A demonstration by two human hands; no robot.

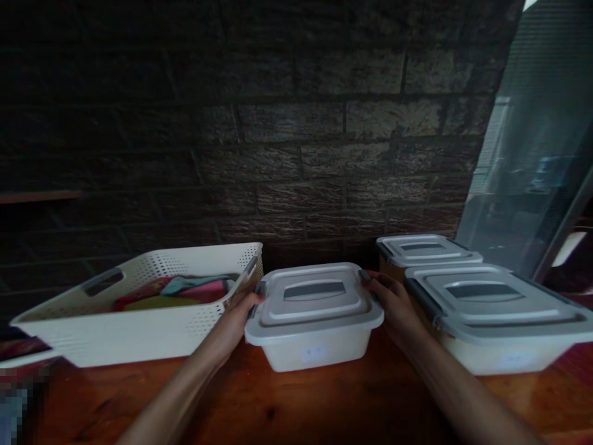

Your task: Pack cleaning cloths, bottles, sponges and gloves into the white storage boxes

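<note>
A small white storage box (319,349) with a grey-white lid and a dark grey handle inlay sits between my two hands. My left hand (241,312) grips its left side, thumb at the grey latch on the lid's edge. Around the right side closes my right hand (391,300), fingers at the other latch. The lid lies on the box, and a pale label shows on the front wall. Parts of the fingers on both hands are hidden behind the sides of the box.
Left stands a white perforated basket (139,337) with folded coloured cloths (185,290). To the right are a larger lidded box (504,355) and another lidded box (428,247) behind it. All rest on a wooden table (287,402) before a dark brick wall (296,123).
</note>
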